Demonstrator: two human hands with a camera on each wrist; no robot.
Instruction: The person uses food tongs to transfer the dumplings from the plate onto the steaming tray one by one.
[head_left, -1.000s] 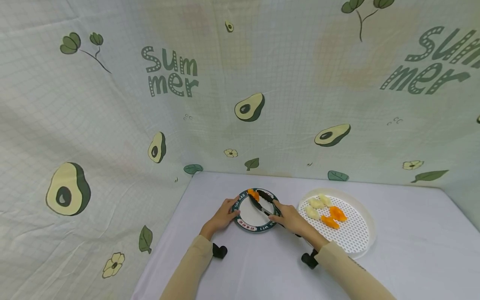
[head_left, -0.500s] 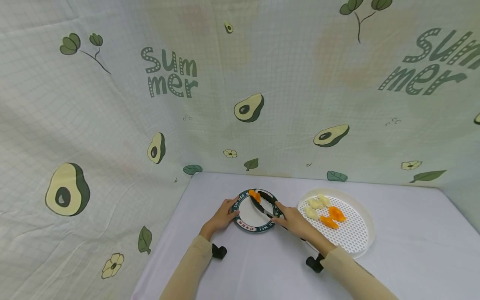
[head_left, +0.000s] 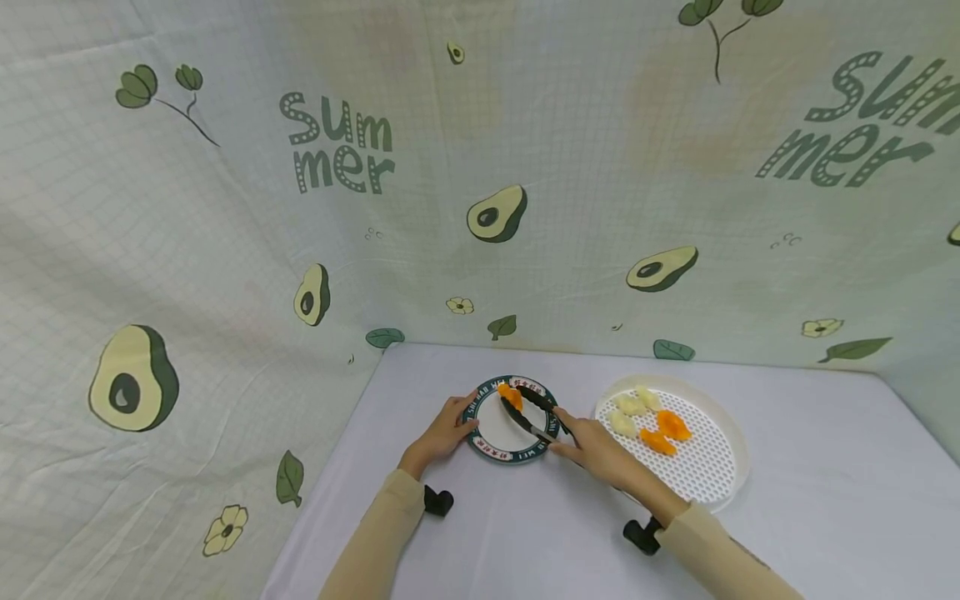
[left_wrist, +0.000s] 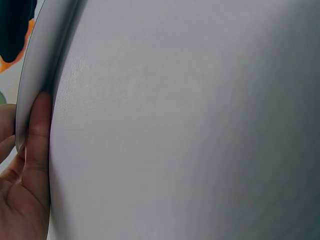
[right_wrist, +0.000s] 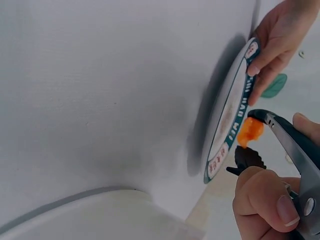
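Observation:
My left hand [head_left: 446,430] holds the left rim of a white plate [head_left: 504,433] with a dark green lettered border. In the left wrist view its fingers [left_wrist: 39,135] pinch that rim. A pair of black-tipped metal tongs [right_wrist: 294,145] is gripped in my right hand [head_left: 597,452], right of the plate. Between the spread tips, at the plate's far side, is a small crinkled orange piece [head_left: 511,395]. The right wrist view shows one tip touching the orange piece [right_wrist: 250,131] and the other apart from it. Whether the piece rests on the plate is unclear.
Right of the plate stands a round white perforated tray [head_left: 741,462]. Several pale yellow pieces [head_left: 632,406] and two orange pieces [head_left: 675,427] lie in it. A white cloth covers the table [head_left: 480,533]; a printed curtain [head_left: 570,167] hangs behind and at the left.
My right hand and forearm have shifted slightly right and toward me, with the tongs drawn back a little. The orange piece stays at the plate's far side. My left hand keeps its place.

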